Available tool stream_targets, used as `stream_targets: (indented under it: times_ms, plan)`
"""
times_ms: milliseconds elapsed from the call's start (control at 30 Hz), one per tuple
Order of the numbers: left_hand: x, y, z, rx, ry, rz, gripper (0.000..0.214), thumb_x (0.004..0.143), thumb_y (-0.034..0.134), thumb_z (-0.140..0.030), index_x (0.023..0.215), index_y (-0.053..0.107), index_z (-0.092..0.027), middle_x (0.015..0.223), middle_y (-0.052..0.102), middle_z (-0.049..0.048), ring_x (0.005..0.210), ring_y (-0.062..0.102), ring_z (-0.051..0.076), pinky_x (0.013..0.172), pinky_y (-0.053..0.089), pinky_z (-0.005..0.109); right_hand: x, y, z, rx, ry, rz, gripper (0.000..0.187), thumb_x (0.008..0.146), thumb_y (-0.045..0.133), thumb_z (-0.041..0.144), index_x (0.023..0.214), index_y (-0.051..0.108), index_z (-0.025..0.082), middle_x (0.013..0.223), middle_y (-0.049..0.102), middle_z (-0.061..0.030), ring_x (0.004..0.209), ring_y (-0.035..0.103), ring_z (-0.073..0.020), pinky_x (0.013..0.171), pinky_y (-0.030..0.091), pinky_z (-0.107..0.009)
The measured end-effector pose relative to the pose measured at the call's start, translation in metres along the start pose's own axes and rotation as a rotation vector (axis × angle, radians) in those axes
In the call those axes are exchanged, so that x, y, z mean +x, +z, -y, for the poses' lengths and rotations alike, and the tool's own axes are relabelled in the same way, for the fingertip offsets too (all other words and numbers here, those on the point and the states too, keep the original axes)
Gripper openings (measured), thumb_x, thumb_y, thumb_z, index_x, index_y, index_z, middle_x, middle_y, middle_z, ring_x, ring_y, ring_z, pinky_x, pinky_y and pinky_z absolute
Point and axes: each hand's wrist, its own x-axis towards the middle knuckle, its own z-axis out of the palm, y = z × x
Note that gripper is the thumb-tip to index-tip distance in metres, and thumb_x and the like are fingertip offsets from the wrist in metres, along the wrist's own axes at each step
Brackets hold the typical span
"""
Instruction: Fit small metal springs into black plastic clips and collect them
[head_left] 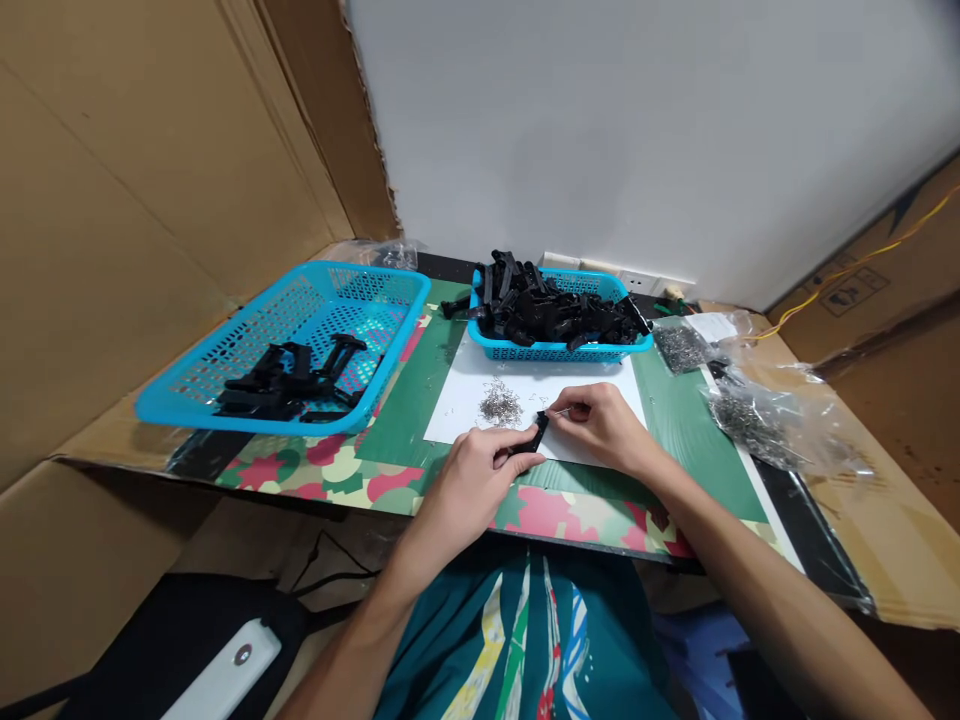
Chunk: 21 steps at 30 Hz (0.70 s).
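White paper (459, 410) on green mat (697, 430), pale wall (637, 120) behind — left hand (476, 465) gripping black part (541, 430), right hand (601, 420) pinching metal piece (561, 411)

And it's two hands (600, 425), one black plastic part (539, 432) held, two blue baskets (562, 352), three clusters of metal pieces (500, 402)!

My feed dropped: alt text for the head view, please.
The left hand grips a black part while the right hand holds a thin object at its far end. Tiny metal pieces lie piled on white paper; behind stands a blue basket heaped with black parts.
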Motion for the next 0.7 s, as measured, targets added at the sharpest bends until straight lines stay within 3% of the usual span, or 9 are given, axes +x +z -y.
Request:
stream_targets:
  times_ms: [200, 367, 567, 700]
  plan:
    - [0.0, 0.0, -0.003, -0.038, 0.01, 0.009, 0.027, 0.089, 0.077, -0.02, 0.115, 0.084, -0.027, 0.116, 0.083, 0.0017, 0.107, 0.079, 0.025, 0.089, 0.062, 0.032, -0.003, 0.004, 0.002, -0.03, 0.023, 0.028, 0.017, 0.088, 0.06, 0.021, 0.078, 0.071, 0.015, 0.059, 0.051, 0.0037, 0.058, 0.039, -0.0113, 0.057, 0.029, -0.024]
    - [0.001, 0.0, -0.001, -0.017, 0.037, 0.01, 0.023, 0.089, 0.077, -0.02, 0.11, 0.085, -0.026, 0.113, 0.084, 0.0017, 0.106, 0.079, 0.026, 0.091, 0.062, 0.034, 0.0, 0.001, 0.005, -0.067, 0.02, 0.055, 0.018, 0.089, 0.06, 0.02, 0.076, 0.072, 0.014, 0.063, 0.058, 0.0008, 0.06, 0.043, -0.012, 0.059, 0.032, -0.025]
    - [0.001, 0.001, 0.0, -0.025, 0.05, 0.012, 0.026, 0.092, 0.077, -0.022, 0.116, 0.083, -0.029, 0.116, 0.083, -0.0004, 0.104, 0.079, 0.025, 0.09, 0.061, 0.033, -0.001, -0.025, 0.013, -0.131, 0.006, 0.065, 0.028, 0.099, 0.064, 0.037, 0.107, 0.081, 0.015, 0.081, 0.072, -0.0063, 0.069, 0.056, -0.0175, 0.065, 0.041, -0.029]
    - [0.0, 0.001, -0.001, -0.001, 0.014, 0.005, 0.029, 0.091, 0.078, -0.02, 0.119, 0.082, -0.026, 0.117, 0.083, 0.0015, 0.103, 0.079, 0.025, 0.092, 0.062, 0.035, -0.002, -0.035, 0.01, -0.134, -0.065, -0.012, 0.033, 0.107, 0.05, 0.028, 0.121, 0.079, 0.02, 0.101, 0.07, -0.0096, 0.086, 0.064, -0.0206, 0.078, 0.048, -0.033]
